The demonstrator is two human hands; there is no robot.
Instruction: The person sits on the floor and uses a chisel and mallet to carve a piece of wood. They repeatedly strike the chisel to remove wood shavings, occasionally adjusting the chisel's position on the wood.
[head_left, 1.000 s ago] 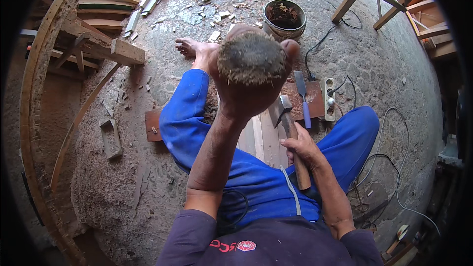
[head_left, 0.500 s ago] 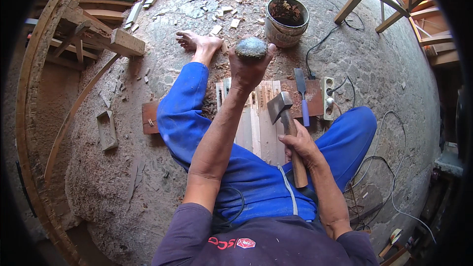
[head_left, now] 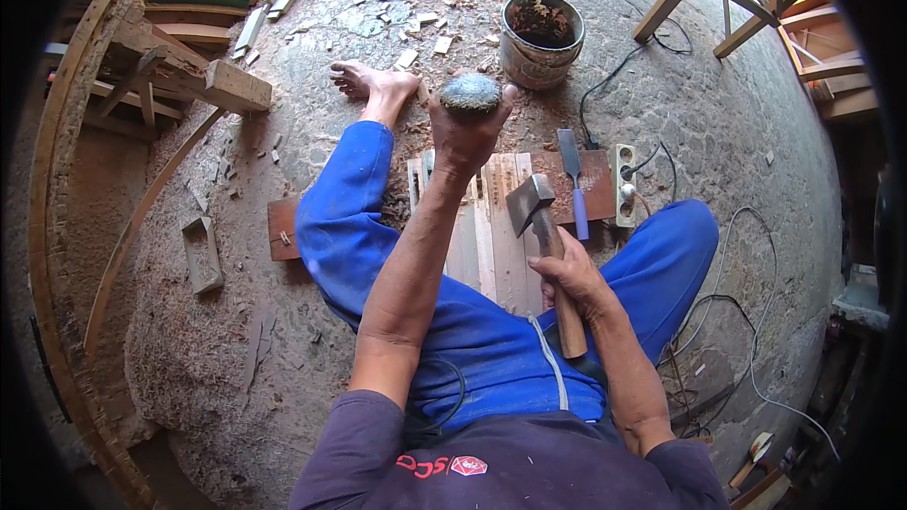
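My left hand (head_left: 465, 144) is raised in front of me, its fingers wrapped round a rounded grey, stone-like object (head_left: 470, 92) with a rough top. Only that top end shows; the hand hides the rest. In my right hand (head_left: 573, 274) is a hatchet (head_left: 567, 321), gripped by its wooden handle over my lap, its metal head up and its blade to the left. Between my legs lie pale wooden strips (head_left: 488, 244), some with slots. A chisel (head_left: 576, 184) with a purple handle rests on a reddish-brown board (head_left: 597, 179) right of them.
A bucket (head_left: 541, 42) holding wood shavings stands ahead. To its right runs a dark cable to a power strip (head_left: 624, 191) near my right knee. Wood scraps (head_left: 406, 57) litter the floor. A small rectangular frame (head_left: 202, 253) and a large curved wooden piece (head_left: 59, 161) are at left.
The whole view has shifted slightly, with things a little further left in the picture. Both hands keep their holds and nearly the same pose.
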